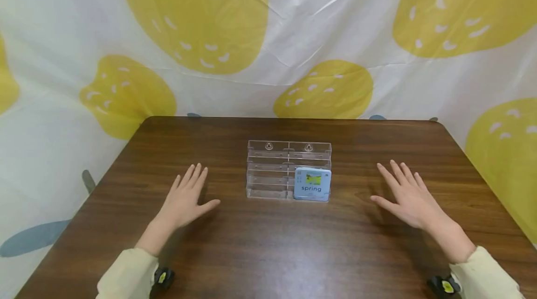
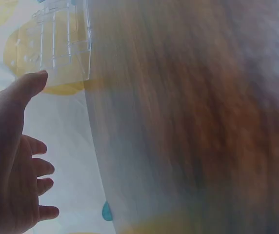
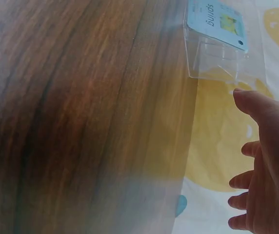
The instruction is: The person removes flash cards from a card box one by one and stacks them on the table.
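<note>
A clear plastic tiered rack point(image 1: 267, 173) stands in the middle of the brown table, divided into two columns. In its lower right slot sits a light blue square card or tin point(image 1: 312, 191) printed "spring" with a small picture. To the left of the rack, my left hand point(image 1: 183, 201) is held palm down with straight fingers and holds nothing. My right hand point(image 1: 411, 201) mirrors it on the other side, fingers spread, also holding nothing. Both wrist views show the thumbs apart from the rack; the blue piece point(image 3: 217, 22) shows at the top of the right wrist view.
The wooden table point(image 1: 268, 247) reaches back to a white curtain point(image 1: 235, 93) with yellow fruit prints, which hangs behind and at both sides. A small black device point(image 1: 162, 278) is on the left wrist, and another black device point(image 1: 444, 286) is on the right.
</note>
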Tool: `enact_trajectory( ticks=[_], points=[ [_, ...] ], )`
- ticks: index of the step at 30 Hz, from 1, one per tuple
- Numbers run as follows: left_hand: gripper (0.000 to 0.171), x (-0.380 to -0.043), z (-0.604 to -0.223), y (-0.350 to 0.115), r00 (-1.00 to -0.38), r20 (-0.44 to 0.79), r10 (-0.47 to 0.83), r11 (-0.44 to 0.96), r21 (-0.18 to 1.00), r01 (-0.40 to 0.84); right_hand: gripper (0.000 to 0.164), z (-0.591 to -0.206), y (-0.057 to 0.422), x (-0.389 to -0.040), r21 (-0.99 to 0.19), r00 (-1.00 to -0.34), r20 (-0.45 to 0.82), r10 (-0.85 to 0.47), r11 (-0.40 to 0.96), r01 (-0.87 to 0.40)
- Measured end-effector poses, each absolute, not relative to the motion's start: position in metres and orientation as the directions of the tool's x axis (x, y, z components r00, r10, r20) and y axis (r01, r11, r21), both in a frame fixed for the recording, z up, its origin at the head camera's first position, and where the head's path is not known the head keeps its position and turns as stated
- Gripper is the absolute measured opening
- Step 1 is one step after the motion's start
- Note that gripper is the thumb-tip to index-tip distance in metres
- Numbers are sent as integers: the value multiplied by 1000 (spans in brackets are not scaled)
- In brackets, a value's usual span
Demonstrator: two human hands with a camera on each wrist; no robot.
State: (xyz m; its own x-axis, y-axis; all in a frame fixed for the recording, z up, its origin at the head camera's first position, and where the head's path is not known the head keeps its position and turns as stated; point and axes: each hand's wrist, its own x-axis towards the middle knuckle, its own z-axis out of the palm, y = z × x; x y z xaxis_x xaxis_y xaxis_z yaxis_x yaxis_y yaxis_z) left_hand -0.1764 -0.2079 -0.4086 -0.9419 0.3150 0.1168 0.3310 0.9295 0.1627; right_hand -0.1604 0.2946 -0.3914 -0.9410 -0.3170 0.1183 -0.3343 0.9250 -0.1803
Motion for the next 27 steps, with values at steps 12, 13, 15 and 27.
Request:
enact_trajectory(
  ticks=[12, 13, 15, 27],
  points=[
    [95, -189, -405, -182, -886, 233, 402, 880, 169, 444, 79, -390, 287, -162, -190, -941, 99, -322, 922, -336],
    [95, -190, -405, -180, -879, 243, 410, 875, 166, 454, 79, -390, 286, -162, -186, -941, 101, -324, 923, -338],
    [95, -193, -405, -175, -870, 255, 422, 868, 164, 469, 78, -389, 285, -162, -180, -939, 105, -328, 922, -342],
    [98, -207, -409, -156, -846, 244, 474, 842, 156, 517, 78, -390, 277, -165, -148, -934, 122, -336, 924, -352]
  ],
)
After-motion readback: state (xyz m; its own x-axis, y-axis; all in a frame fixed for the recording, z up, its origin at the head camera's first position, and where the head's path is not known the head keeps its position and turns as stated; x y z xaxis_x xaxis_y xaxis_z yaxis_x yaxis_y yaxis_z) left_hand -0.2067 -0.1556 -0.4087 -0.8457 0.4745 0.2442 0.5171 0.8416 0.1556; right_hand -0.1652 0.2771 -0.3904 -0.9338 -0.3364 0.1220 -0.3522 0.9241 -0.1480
